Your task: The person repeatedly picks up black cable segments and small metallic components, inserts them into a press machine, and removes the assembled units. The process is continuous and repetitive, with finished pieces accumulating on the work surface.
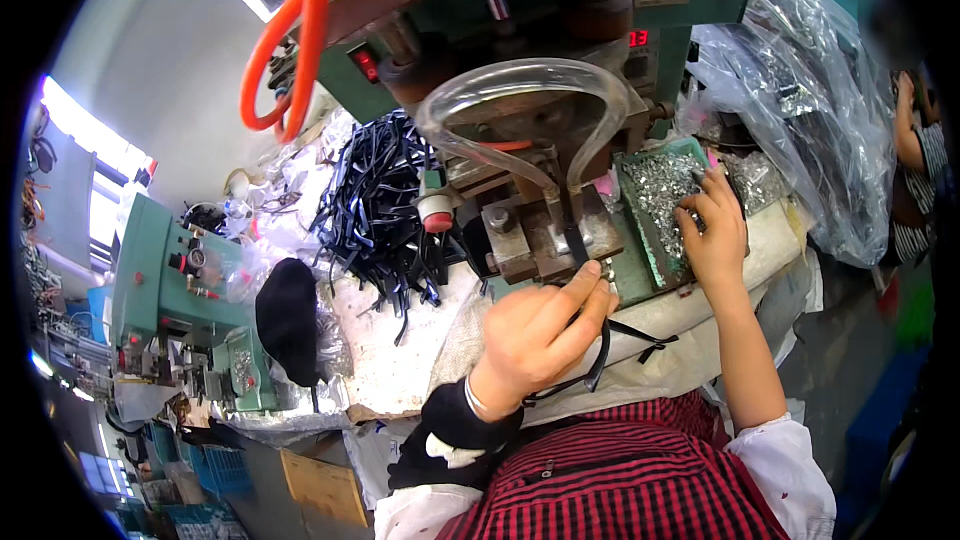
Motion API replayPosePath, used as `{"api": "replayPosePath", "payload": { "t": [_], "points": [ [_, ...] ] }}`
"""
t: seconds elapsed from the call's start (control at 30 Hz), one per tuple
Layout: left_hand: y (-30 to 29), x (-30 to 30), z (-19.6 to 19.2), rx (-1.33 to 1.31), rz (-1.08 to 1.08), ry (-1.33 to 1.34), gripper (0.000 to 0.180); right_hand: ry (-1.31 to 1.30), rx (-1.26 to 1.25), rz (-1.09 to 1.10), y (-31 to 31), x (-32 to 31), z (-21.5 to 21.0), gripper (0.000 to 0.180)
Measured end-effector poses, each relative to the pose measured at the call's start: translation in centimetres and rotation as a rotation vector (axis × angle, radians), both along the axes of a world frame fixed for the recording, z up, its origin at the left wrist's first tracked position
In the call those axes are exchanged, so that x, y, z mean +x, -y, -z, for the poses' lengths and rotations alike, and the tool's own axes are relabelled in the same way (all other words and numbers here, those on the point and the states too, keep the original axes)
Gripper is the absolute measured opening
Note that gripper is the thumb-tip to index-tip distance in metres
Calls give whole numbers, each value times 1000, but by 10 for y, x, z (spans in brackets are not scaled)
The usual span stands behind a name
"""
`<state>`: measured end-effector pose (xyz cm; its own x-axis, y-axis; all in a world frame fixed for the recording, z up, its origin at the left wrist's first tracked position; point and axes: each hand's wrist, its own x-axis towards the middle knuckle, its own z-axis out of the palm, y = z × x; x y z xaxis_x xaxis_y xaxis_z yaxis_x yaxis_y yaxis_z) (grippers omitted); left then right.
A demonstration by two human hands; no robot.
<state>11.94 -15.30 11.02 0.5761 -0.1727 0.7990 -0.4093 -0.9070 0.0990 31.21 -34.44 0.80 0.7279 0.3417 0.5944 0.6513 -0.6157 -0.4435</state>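
Black strap (601, 358) in left hand (540, 335), at die (528, 248) edge; right hand (716, 230) over tray (655, 262) edge, grip unclear.

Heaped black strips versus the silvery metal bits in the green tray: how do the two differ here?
The heaped black strips are long and thin; the metal bits are tiny. The strips are black, the bits shiny silver. The strips lie in a loose heap, whereas the bits sit inside the green tray, where the right hand is. Both are piles of many loose pieces.
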Motion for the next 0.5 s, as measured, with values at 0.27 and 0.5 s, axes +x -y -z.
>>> {"api": "replayPosePath", "payload": {
  "t": [0.27, 0.5],
  "points": [
    [-25, -85, -8, -175, -524, 82, 9, -10, -20, -53, -3, 3, -1, 17],
    [-115, -52, 20, -201, -816, -261, 10, -7, -130, 3, -22, 1, -9, 23]
  ]
}}
